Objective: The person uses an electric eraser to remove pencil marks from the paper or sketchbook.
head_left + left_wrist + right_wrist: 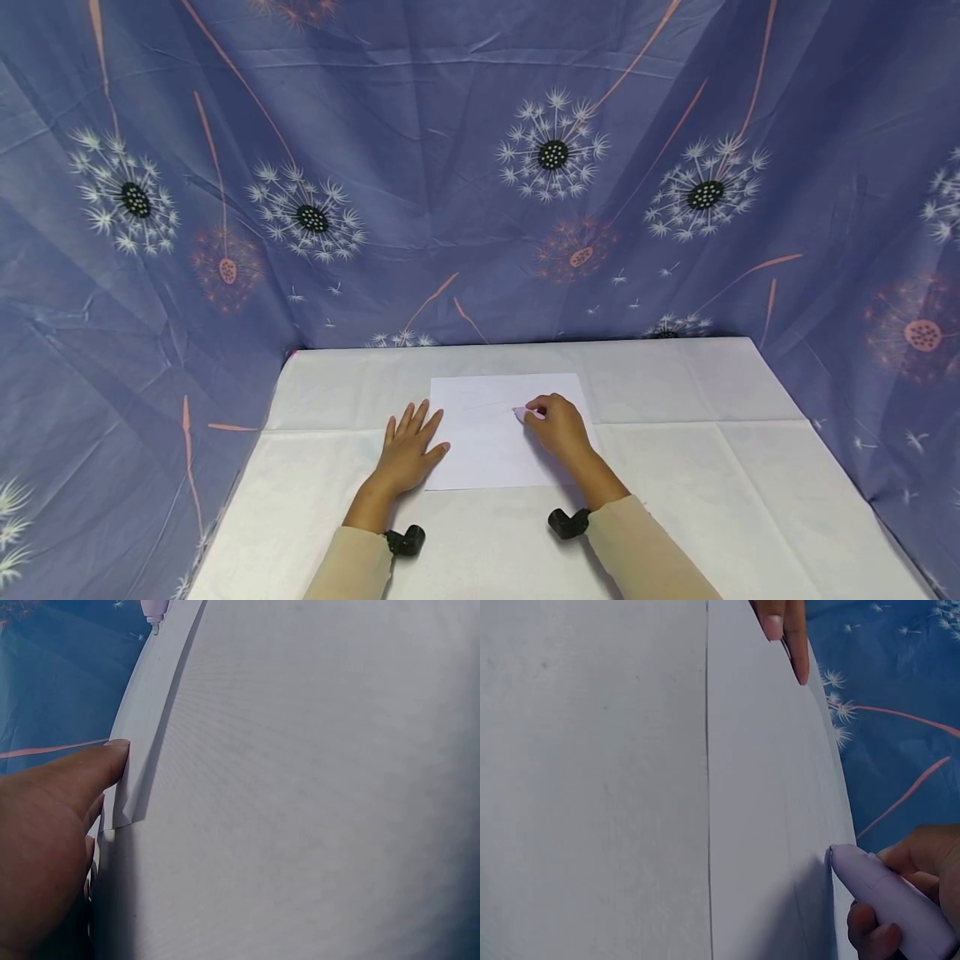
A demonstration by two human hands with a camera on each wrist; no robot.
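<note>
A white sheet of paper (480,462) lies on the white-covered table. My left hand (408,454) rests with spread fingers at its left edge; the thumb lies over the sheet. The right hand (564,429) pinches a thick lilac pen-shaped tool (892,900) between thumb and fingers. Its small tip (831,849) is right at the paper's surface, toward the upper right part of the sheet. Faint thin lines (487,406) run across the paper to the left of the tip. The kind of tool cannot be told. In the left wrist view the tool's end (154,611) shows at the top.
A white cloth (675,483) with fold creases covers the table. Blue fabric (427,167) with dandelion prints hangs behind and on both sides. Black wrist cameras (406,541) are strapped to both wrists, below beige sleeves.
</note>
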